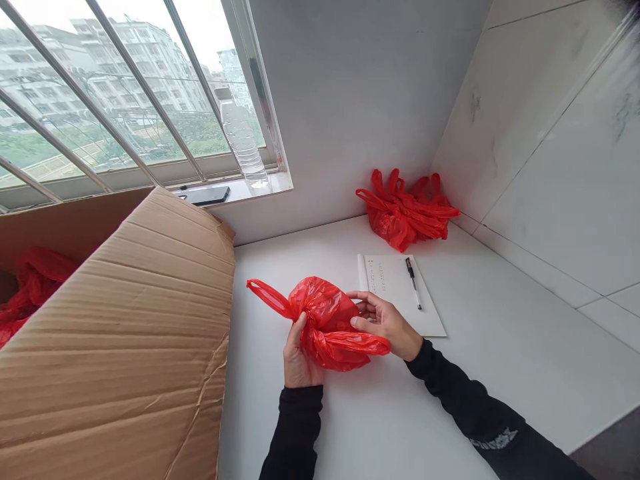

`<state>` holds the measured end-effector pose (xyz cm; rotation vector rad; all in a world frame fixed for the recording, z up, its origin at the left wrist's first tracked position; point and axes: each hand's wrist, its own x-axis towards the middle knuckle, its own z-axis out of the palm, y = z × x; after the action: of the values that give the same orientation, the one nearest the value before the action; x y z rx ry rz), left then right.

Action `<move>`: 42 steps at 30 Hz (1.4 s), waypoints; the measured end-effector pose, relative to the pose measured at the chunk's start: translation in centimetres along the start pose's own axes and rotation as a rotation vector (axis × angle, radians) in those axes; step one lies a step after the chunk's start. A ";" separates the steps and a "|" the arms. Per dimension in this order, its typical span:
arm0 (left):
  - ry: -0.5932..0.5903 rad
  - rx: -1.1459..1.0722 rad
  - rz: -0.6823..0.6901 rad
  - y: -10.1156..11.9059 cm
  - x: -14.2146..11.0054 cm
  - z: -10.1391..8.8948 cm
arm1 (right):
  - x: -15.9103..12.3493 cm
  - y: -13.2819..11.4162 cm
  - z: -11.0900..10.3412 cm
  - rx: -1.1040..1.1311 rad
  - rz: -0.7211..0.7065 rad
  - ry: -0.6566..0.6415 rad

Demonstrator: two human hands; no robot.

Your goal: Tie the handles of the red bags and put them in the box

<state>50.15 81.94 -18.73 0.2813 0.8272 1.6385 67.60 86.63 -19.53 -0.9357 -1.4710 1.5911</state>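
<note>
A knotted red plastic bag (330, 307) is held over the white table in front of me, its two loop handles sticking out to the left and right. My left hand (300, 357) grips it from the near left side, thumb pressed by the knot and the other fingers hidden beneath. At the bag's right side, my right hand (383, 320) is curved against it with thumb and fingers partly bent. What the bag contains cannot be made out.
More tied red bags (407, 210) are bunched in the back corner. A black pen (413, 283) lies on a notebook (433, 313). On the left stands an open cardboard box (150, 320) with red bags inside. The windowsill holds a water bottle (243, 143) and a phone (207, 195).
</note>
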 end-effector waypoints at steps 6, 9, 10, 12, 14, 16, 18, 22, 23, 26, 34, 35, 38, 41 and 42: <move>-0.092 0.153 0.030 -0.4 -0.4 0.4 | 0.1 -0.1 0.0 0.032 -0.048 0.083; -0.123 0.202 0.018 -0.6 -0.5 0.3 | 0.2 -0.2 0.0 0.052 -0.068 0.137; -0.128 0.202 0.014 -0.6 -0.5 0.3 | 0.2 -0.2 0.0 0.072 -0.070 0.142; -0.131 0.190 0.004 -0.5 -0.5 0.2 | 0.1 -0.4 0.0 0.124 -0.064 0.129; -0.121 0.179 -0.004 -0.4 -0.5 0.2 | 0.0 -0.6 0.1 0.162 -0.053 0.114; -0.108 0.178 -0.007 -0.2 -0.6 0.2 | 0.0 -0.8 0.2 0.171 -0.042 0.118; -0.105 0.179 -0.009 -0.1 -0.8 0.3 | -0.1 -0.8 0.2 0.168 -0.040 0.133; -0.114 0.169 -0.009 0.0 -0.9 0.4 | 0.0 -0.8 0.1 0.162 -0.047 0.137; -0.117 0.168 -0.007 -0.1 -0.8 0.4 | 0.0 -0.7 0.1 0.161 -0.048 0.136; -0.130 0.174 -0.009 0.0 -0.8 0.3 | 0.0 -0.6 0.0 0.154 -0.049 0.136; -0.136 0.116 -0.067 -0.1 -0.9 0.7 | -0.1 -0.8 0.2 0.138 0.039 0.109; -0.132 0.105 -0.080 -0.2 -0.9 0.7 | -0.1 -0.9 0.3 0.140 0.044 0.094; -0.122 0.118 -0.088 -0.5 -0.8 0.6 | -0.2 -1.5 0.5 0.168 0.005 0.028; -0.117 0.162 -0.077 -0.8 -0.7 0.5 | -0.3 -1.7 0.5 0.224 -0.015 -0.019; -0.116 0.169 -0.080 -0.8 -0.7 0.5 | -0.3 -1.7 0.4 0.252 -0.002 -0.020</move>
<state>51.23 81.47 -18.69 0.4519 0.8783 1.4665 67.42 86.27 -17.84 -0.7751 -1.2480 1.7408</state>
